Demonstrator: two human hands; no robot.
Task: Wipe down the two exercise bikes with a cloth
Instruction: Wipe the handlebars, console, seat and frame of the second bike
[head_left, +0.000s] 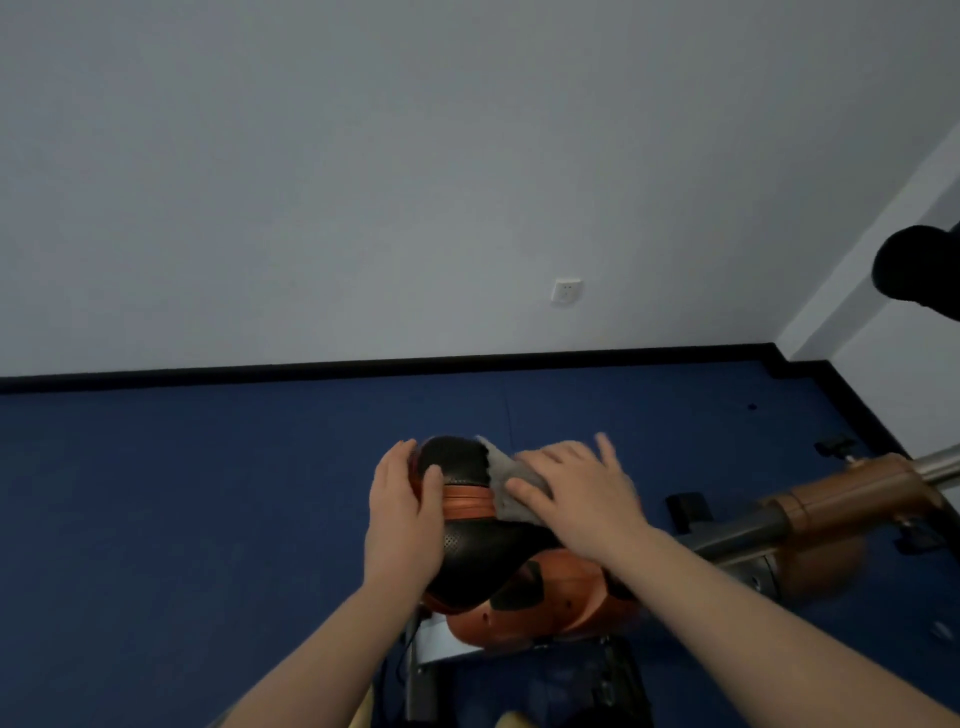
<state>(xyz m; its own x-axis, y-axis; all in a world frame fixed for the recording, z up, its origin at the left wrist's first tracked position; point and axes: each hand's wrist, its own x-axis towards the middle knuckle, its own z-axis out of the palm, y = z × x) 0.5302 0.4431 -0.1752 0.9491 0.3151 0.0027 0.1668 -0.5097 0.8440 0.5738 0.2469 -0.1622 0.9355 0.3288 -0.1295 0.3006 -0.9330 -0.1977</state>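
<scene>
A plain, pale grey-white wall (363, 171) fills the upper half of the view, bare except for a small white socket plate (566, 292) set low and right of centre. A black skirting board (311, 370) runs along its foot and steps around a corner at the right, where a second pale wall (904, 291) juts forward. Below lies a deep blue floor (182, 493), matt and even, with a faint seam (508, 415) running away from the skirting and a small dark spot (752, 407) near the right corner. The light is soft and dim, casting no sharp shadows.
</scene>
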